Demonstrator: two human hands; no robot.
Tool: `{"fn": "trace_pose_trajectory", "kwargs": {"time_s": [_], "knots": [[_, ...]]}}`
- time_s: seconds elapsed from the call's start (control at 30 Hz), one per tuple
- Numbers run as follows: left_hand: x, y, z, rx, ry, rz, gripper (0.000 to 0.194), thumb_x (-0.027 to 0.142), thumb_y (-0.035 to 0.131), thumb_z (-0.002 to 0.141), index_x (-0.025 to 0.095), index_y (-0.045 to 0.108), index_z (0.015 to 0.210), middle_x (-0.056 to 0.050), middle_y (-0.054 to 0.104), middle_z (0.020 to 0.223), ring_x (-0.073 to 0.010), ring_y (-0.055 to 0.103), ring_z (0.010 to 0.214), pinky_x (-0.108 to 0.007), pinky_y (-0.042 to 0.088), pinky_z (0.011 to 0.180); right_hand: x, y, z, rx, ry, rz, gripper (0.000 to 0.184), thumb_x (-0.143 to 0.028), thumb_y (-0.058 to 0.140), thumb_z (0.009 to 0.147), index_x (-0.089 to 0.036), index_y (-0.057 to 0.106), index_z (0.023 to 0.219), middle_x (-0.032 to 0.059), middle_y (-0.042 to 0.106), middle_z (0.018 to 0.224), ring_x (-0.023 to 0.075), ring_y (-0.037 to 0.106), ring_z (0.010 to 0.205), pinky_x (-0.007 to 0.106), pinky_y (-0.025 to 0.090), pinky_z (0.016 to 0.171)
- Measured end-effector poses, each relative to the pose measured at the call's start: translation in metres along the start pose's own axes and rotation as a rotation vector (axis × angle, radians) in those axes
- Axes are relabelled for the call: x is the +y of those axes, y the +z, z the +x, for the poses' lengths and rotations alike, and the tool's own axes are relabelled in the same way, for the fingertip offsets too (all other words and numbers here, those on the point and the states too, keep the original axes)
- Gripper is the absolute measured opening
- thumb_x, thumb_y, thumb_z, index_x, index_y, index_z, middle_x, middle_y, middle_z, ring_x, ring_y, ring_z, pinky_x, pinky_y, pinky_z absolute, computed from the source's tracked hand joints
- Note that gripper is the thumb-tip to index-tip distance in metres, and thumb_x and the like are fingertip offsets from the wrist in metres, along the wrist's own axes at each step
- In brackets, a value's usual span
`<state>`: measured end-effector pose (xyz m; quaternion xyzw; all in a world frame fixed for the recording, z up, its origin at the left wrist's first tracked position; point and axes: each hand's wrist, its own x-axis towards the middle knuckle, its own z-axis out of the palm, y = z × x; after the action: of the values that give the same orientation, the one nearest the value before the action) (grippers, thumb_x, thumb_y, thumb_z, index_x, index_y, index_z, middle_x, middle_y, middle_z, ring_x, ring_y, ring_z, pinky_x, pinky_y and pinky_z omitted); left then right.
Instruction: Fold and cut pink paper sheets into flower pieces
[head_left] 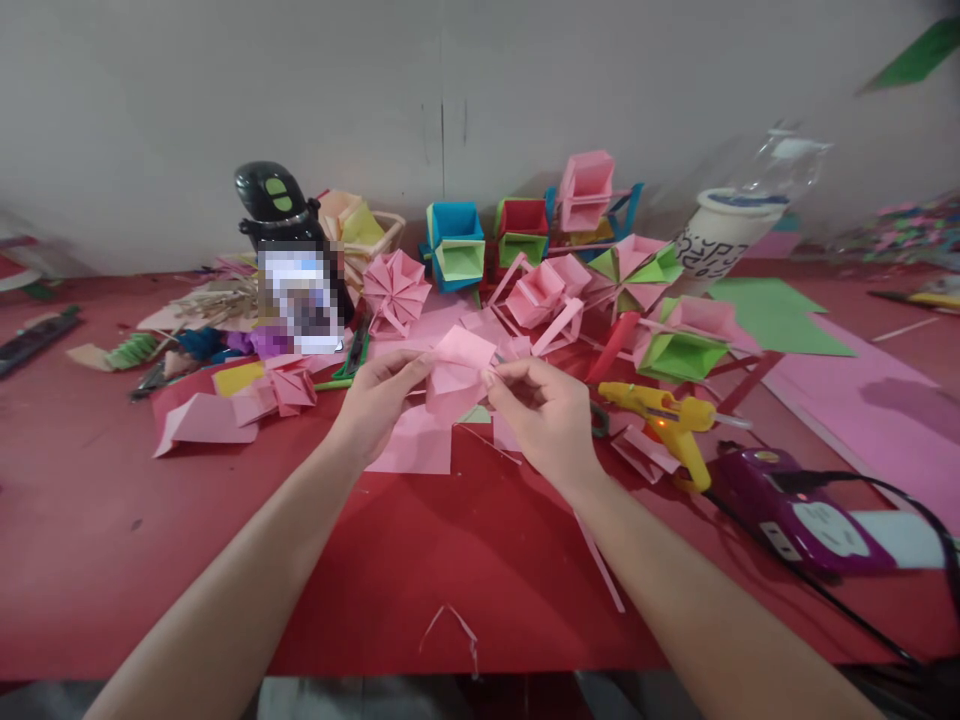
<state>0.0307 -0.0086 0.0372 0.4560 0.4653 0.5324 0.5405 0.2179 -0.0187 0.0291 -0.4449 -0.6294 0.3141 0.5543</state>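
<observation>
Between my two hands a folded piece of pink paper (459, 372) is held up above the red table. The fingers and thumb of my left hand (382, 395) pinch its left edge. At its lower right edge, my right hand (546, 412) pinches it between thumb and forefinger. Below and behind it lie a flat pink paper sheet (412, 442) and other pink pieces, partly hidden by my hands. A small folded pink paper shape (291, 388) sits left of my left hand.
A yellow glue gun (664, 415) with a lit orange light lies right of my right hand, near a purple power strip (806, 520) and black cable. Several folded paper boxes (459, 250) stand behind. A phone (304, 300) leans on a black figure (274, 205). A white cup (727, 235) stands back right.
</observation>
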Motion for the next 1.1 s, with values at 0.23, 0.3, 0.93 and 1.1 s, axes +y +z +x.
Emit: {"fn": "trace_pose_trajectory", "kwargs": {"time_s": [0.23, 0.3, 0.93, 1.1], "knots": [[0.004, 0.001, -0.001, -0.007, 0.01, -0.017, 0.02, 0.032, 0.078, 0.076, 0.015, 0.07, 0.072, 0.002, 0.058, 0.068, -0.0095, 0.052, 0.063, -0.028, 0.052, 0.071, 0.002, -0.004, 0.006, 0.013, 0.04, 0.043, 0.014, -0.03, 0.07, 0.086, -0.019, 0.07, 0.078, 0.0003, 0.069, 0.068, 0.0134, 0.065, 0.063, 0.026, 0.054, 0.061], [0.005, 0.002, -0.001, -0.014, 0.013, -0.029, 0.018, 0.031, 0.078, 0.076, 0.014, 0.072, 0.073, 0.001, 0.06, 0.069, -0.0096, 0.054, 0.064, -0.028, 0.052, 0.072, 0.004, -0.006, 0.007, 0.009, 0.051, 0.065, 0.014, -0.03, 0.07, 0.087, -0.019, 0.07, 0.078, 0.0004, 0.068, 0.068, 0.0133, 0.064, 0.063, 0.026, 0.054, 0.061], [0.011, -0.003, -0.006, -0.084, 0.117, 0.301, 0.021, 0.034, 0.079, 0.079, 0.015, 0.075, 0.072, 0.0, 0.066, 0.07, -0.011, 0.058, 0.067, -0.024, 0.054, 0.069, 0.008, -0.011, 0.012, -0.057, 0.018, 0.08, 0.018, -0.035, 0.071, 0.088, -0.018, 0.071, 0.082, 0.0003, 0.068, 0.07, 0.013, 0.062, 0.063, 0.026, 0.052, 0.061], [0.013, -0.009, -0.005, -0.1, 0.167, 0.373, 0.023, 0.036, 0.078, 0.08, 0.015, 0.074, 0.069, 0.0, 0.066, 0.068, -0.0114, 0.06, 0.066, -0.023, 0.053, 0.067, 0.008, -0.012, 0.013, -0.08, 0.02, 0.093, 0.018, -0.035, 0.071, 0.089, -0.019, 0.071, 0.081, -0.0001, 0.067, 0.068, 0.0126, 0.061, 0.062, 0.026, 0.051, 0.06]]}}
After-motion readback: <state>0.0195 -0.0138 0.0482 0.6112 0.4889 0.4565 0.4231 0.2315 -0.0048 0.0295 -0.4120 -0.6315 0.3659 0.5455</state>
